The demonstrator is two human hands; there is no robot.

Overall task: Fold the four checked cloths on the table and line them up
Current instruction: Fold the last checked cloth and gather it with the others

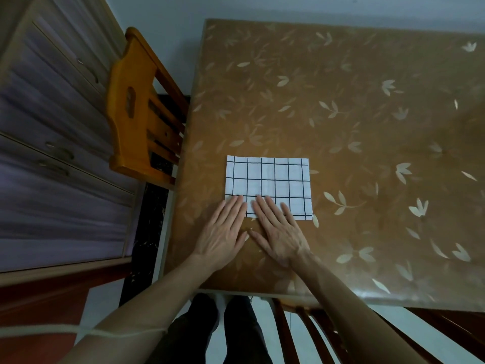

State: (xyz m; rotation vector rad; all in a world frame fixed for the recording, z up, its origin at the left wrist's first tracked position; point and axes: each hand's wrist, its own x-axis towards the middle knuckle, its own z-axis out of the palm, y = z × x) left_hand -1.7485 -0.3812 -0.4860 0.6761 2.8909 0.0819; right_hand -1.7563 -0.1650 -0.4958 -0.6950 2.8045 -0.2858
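One white cloth with a black check (270, 179) lies folded into a flat rectangle near the table's left front part. My left hand (223, 229) lies flat with straight fingers, its fingertips on the cloth's near left corner. My right hand (278, 232) is also flat, its fingers spread over the cloth's near edge. Both palms rest on the table just in front of the cloth. No other checked cloth is in view.
The table (367, 127) has a brown cover with a pale leaf pattern. An orange wooden chair (139, 106) stands at its left side. A dark chair back (315, 334) is at the front edge. A cabinet with drawers (52, 153) stands further left.
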